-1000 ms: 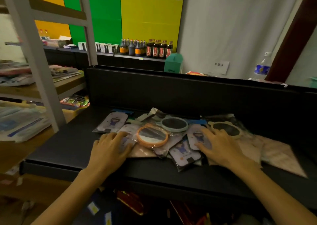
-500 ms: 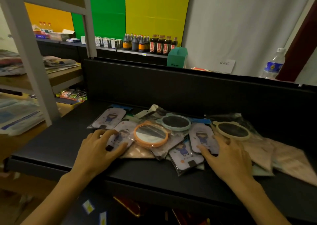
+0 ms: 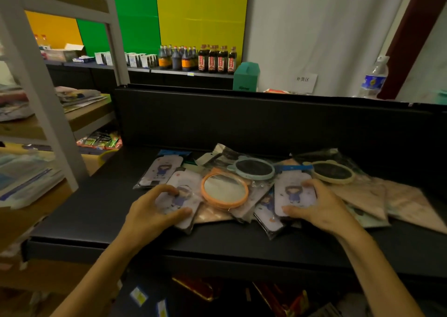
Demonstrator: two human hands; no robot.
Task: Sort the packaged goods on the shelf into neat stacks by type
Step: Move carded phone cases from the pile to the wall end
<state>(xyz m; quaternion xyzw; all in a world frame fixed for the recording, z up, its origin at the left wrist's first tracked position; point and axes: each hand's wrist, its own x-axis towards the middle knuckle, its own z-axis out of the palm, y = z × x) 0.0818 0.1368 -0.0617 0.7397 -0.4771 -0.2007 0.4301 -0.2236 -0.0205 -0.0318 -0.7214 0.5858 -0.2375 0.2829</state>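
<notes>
A loose pile of bagged goods lies on the black shelf (image 3: 96,210). My left hand (image 3: 150,212) grips a white cartoon phone case (image 3: 180,195) at the pile's left, fingers over its top and thumb at its lower edge. My right hand (image 3: 324,208) grips another cartoon phone case (image 3: 294,193) the same way. Between them lies an orange round mirror (image 3: 225,191). Behind are a pale blue mirror (image 3: 254,169), a cream mirror (image 3: 332,171) and a third phone case (image 3: 164,169). Beige flat packets (image 3: 408,200) spread to the right.
The shelf has a tall black back wall (image 3: 266,123). A grey rack upright (image 3: 41,94) stands at the left with wooden shelves of packaged goods (image 3: 26,179). Sauce bottles (image 3: 198,59) line a far shelf. A water bottle (image 3: 372,79) stands at the back right.
Both hands went from lying flat on the pile to curling round a phone case each. The camera has dropped and moved closer to the shelf.
</notes>
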